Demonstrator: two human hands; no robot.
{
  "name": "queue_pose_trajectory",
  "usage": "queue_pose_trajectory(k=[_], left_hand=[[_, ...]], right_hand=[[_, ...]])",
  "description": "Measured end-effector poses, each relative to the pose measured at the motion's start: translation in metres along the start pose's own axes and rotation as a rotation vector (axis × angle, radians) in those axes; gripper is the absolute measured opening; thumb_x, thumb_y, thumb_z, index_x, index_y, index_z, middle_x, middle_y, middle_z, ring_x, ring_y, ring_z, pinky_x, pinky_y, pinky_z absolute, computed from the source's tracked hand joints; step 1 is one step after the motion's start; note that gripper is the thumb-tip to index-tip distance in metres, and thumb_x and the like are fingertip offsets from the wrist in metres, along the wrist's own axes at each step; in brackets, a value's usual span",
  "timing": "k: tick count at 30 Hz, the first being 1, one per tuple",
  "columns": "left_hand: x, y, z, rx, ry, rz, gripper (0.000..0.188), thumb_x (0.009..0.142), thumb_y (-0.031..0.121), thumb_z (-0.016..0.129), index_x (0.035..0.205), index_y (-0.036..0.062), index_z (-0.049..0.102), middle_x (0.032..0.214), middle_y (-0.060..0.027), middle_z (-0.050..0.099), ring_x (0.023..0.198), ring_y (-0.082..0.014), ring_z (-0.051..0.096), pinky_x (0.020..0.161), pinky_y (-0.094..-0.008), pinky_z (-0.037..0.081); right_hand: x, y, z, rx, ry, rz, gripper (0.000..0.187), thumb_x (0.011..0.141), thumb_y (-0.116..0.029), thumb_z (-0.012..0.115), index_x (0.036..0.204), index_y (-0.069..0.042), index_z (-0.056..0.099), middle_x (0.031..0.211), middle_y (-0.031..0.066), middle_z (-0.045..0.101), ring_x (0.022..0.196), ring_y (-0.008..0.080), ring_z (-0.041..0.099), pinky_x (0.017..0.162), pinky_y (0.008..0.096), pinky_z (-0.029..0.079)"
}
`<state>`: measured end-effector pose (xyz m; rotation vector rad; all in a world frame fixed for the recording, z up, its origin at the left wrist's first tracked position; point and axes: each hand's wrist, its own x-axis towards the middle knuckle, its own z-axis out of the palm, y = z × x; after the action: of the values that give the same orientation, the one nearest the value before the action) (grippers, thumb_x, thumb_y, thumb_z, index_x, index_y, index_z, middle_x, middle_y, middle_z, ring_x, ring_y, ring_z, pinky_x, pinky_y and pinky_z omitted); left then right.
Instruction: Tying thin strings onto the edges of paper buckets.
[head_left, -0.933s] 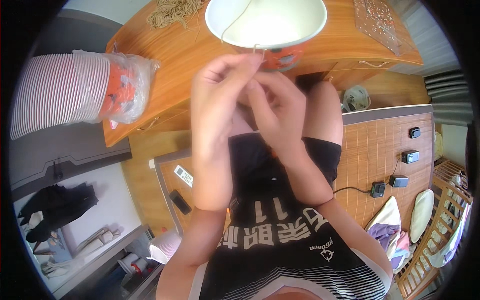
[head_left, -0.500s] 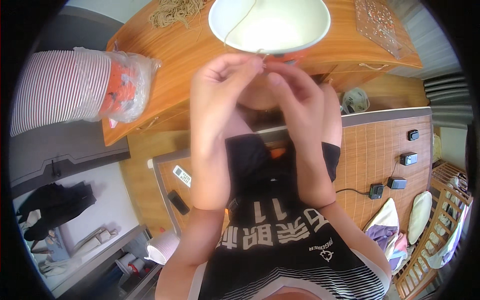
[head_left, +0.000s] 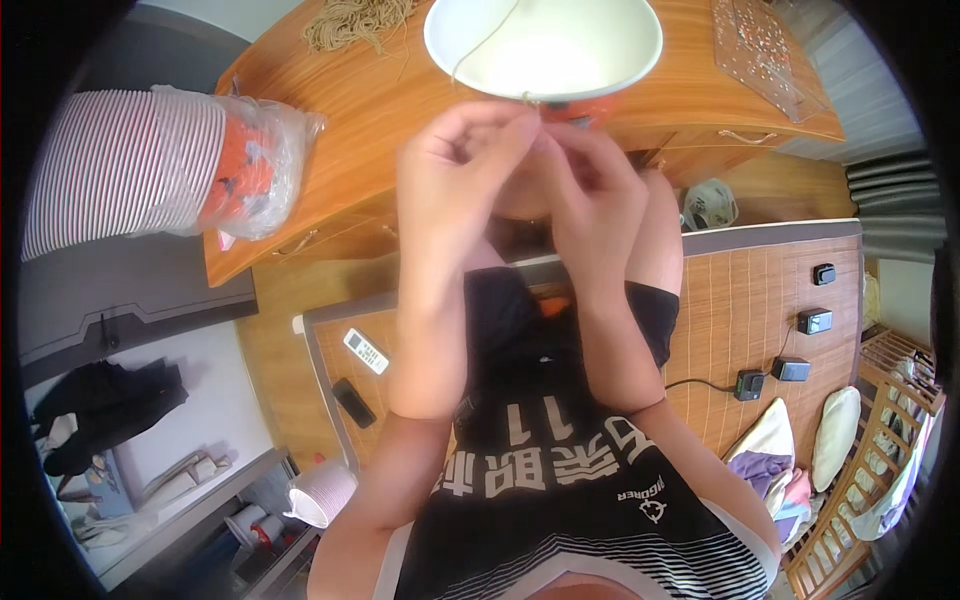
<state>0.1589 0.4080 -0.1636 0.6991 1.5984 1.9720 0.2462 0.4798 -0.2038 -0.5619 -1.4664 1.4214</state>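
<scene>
In front of me a white-lined paper bucket (head_left: pixel 560 45) with a red-orange outside rests at the desk edge, its mouth turned up toward me. A thin tan cord (head_left: pixel 487 42) runs across its inside and over the near rim. Just below that rim my left hand (head_left: pixel 450 170) pinches the cord with thumb and forefinger. My right hand (head_left: pixel 592 190) is closed in a pinch right beside it, the fingertips of both hands meeting at the cord. What exactly lies between the fingertips is small and partly hidden.
A bundle of tan cords (head_left: pixel 350 22) lies on the desk (head_left: pixel 360 130). Left of it is a plastic-wrapped stack of paper buckets (head_left: pixel 130 170). A clear sheet with small beads (head_left: pixel 755 50) lies at the right. A remote (head_left: pixel 366 351) and phone (head_left: pixel 353 402) rest on the mat below.
Both hands have shifted slightly, bringing the fingertips closer together at the cord. My right thumb has closed in toward the left fingers. The bucket appears almost unmoved.
</scene>
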Motion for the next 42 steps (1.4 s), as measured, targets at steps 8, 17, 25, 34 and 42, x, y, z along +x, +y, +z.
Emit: queue_pose_trajectory(k=[8,17,25,34,42], left_hand=[[0.001,0.002,0.002,0.202,0.120,0.127,0.014,0.089,0.012,0.076,0.095,-0.0007,0.073,0.063,0.0110,0.048,0.058,0.0016,0.040,0.051,-0.0181,0.030],[0.003,-0.015,0.000,0.061,0.074,0.296,0.012,0.087,0.004,0.076,0.099,0.0007,0.073,0.071,0.0076,0.059,0.063,-0.0002,0.047,0.055,-0.0179,0.037],[-0.003,-0.007,-0.003,0.297,0.033,0.372,0.012,0.089,0.006,0.074,0.099,0.0001,0.073,0.085,-0.0055,0.074,0.077,-0.0079,0.067,0.069,-0.0211,0.053],[-0.002,-0.011,-0.003,0.267,0.058,0.450,0.013,0.086,0.001,0.074,0.099,-0.0001,0.074,0.076,0.0033,0.066,0.065,-0.0012,0.050,0.057,-0.0173,0.037],[-0.002,-0.014,-0.007,0.381,0.088,0.514,0.009,0.088,0.002,0.073,0.097,0.0000,0.074,0.080,0.0007,0.070,0.067,-0.0018,0.055,0.058,-0.0170,0.039]], right_hand=[[0.009,-0.015,-0.010,-0.440,-0.084,-0.296,0.017,0.080,-0.002,0.077,0.097,-0.004,0.073,0.083,0.0063,0.069,0.066,0.0161,0.062,0.058,0.0262,0.050],[0.048,-0.031,-0.028,-0.669,-0.091,-0.892,0.017,0.076,-0.007,0.077,0.091,-0.015,0.074,0.085,-0.0026,0.068,0.073,0.0207,0.061,0.064,0.0304,0.048],[0.072,-0.041,-0.027,-0.716,-0.318,-0.942,0.013,0.077,-0.013,0.075,0.089,-0.017,0.074,0.085,-0.0035,0.066,0.083,0.0190,0.060,0.073,0.0330,0.041],[0.069,-0.047,-0.025,-0.692,-0.323,-0.795,0.013,0.074,-0.014,0.080,0.086,-0.017,0.075,0.084,-0.0034,0.069,0.084,0.0188,0.062,0.075,0.0340,0.042],[0.077,-0.048,-0.029,-0.761,-0.414,-1.043,0.019,0.069,-0.012,0.080,0.087,-0.018,0.076,0.090,-0.0076,0.070,0.085,0.0155,0.062,0.074,0.0310,0.041]])
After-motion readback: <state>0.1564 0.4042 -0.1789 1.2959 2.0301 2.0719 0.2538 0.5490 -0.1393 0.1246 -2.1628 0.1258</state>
